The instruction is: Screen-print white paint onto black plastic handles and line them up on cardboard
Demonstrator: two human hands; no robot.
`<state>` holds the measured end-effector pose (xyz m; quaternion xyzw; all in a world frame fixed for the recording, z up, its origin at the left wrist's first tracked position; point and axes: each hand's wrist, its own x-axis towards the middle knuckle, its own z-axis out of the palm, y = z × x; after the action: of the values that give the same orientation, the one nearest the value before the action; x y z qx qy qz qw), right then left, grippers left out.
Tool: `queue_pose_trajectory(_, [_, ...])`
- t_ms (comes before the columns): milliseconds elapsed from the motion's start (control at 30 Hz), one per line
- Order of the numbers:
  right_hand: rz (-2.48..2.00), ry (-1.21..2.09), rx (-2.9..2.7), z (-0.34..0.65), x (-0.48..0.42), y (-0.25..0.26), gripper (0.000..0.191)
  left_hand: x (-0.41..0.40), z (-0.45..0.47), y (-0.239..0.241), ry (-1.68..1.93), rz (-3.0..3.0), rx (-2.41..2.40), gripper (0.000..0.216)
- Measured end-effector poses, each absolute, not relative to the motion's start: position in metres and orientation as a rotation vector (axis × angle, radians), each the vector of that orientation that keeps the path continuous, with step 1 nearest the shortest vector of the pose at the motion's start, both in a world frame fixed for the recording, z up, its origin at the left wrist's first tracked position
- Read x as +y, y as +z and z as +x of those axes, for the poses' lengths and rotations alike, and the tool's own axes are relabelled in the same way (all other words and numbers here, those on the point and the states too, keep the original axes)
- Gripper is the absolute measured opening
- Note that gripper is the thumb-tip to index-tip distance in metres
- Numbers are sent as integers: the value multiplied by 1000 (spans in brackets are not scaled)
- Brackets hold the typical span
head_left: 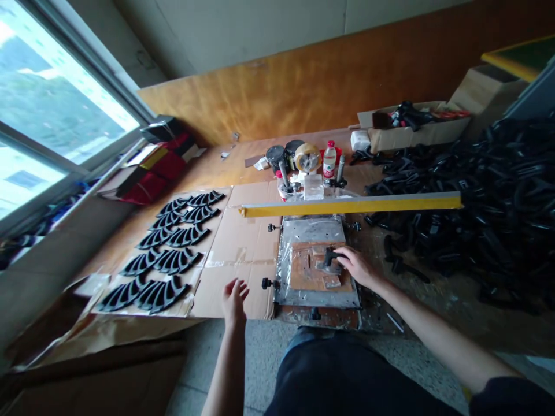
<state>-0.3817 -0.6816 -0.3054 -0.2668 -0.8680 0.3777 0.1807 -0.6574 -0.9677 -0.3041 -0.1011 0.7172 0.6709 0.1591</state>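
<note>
My right hand (356, 266) grips a black plastic part (330, 256) at its right end, over a brown wooden block (299, 268) with small raised pieces. That block lies on a grey metal plate (288, 297) with black knobs at its sides. Whether the part rests fully on the pieces I cannot tell. My left hand (235, 297) hovers beside the plate, above the flat cardboard (243, 254), with fingers loosely curled, apart and holding nothing. A yellow-and-grey bar (355, 205) crosses above the plate's far end.
Curved black slatted pieces (177, 260) lie in rows at left. A large heap of black plastic parts (433, 231) covers the right side. Behind the bar stand a red-capped bottle (329, 160), a tape roll (307, 158) and dark jars (276, 157). An open carton (411, 136) sits behind.
</note>
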Motion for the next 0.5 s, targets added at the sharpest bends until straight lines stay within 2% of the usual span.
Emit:
queue_pose_trajectory(133, [-462, 594, -2770, -422, -709, -296, 37, -886, -669, -248, 1969, 173, 1918, 34])
queue_pose_trajectory(233, [-450, 311, -2877, -435, -709, -292, 32, -837, -671, -195, 2047, 414, 1814, 32])
queue_pose_trajectory(333, [-458, 303, -2852, -444, -710, -292, 29, -806, -664, -149, 2055, 678, 1763, 27])
queue_pose_trajectory(467, [-247, 466, -2843, -454, -726, -300, 53, -795, -646, -122, 1865, 859, 1751, 44])
queue_pose_trajectory(500, [-169, 546, -2862, -453, -729, -302, 51, -797, -641, -122, 1837, 860, 1753, 48])
